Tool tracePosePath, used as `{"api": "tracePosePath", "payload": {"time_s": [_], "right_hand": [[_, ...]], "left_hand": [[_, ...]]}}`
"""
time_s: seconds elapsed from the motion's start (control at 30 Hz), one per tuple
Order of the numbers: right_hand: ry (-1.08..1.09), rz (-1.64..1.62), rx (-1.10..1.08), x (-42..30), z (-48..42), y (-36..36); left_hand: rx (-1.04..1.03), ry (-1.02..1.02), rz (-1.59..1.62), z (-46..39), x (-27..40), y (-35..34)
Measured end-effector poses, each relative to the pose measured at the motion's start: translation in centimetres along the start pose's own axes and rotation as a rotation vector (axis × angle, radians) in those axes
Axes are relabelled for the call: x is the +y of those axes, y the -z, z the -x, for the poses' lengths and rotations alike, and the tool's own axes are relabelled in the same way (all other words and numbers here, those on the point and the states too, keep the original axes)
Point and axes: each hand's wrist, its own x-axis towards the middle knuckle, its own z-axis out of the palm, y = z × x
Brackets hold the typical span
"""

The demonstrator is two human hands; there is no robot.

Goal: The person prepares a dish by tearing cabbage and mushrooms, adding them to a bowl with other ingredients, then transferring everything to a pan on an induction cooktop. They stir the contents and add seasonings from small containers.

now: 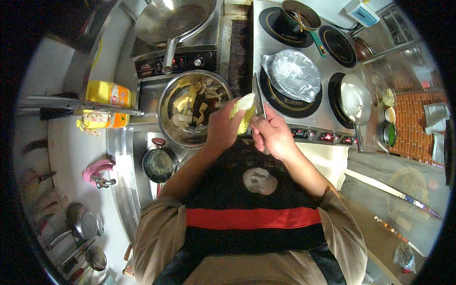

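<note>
My left hand (223,123) grips a piece of leafy cabbage (245,103), pale at the stem and yellow-green along its leaf. In my right hand (272,131) is a kitchen knife (258,93), held by the handle with its blade pointing away from me. The blade lies close along the cabbage's right side; whether it touches is hard to tell. Left of the cabbage stands a steel mixing bowl (162,123), its right rim partly behind my left hand. Cut pale and yellowish pieces of food (188,103) lie inside the bowl.
A large steel wok (174,21) sits on an induction cooker at the back left. On the right-hand cooktop are a plastic-covered bowl (295,73), a dark pot (301,16) and a lidded pan (356,99). A small frying pan (158,165) lies near my left forearm.
</note>
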Motion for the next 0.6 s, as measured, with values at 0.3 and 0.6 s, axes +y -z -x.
{"api": "tracePosePath", "payload": {"time_s": [0.3,0.6], "right_hand": [[-0.1,0.195,-0.012,0.8,-1.4,-2.3],[0.101,1.134,-0.116,1.7,-4.5,-5.3]], "left_hand": [[-0.001,0.056,-0.027,0.3,-1.1,2.1],[-0.026,-0.308,-0.419,-2.4,-1.7,9.3]]}}
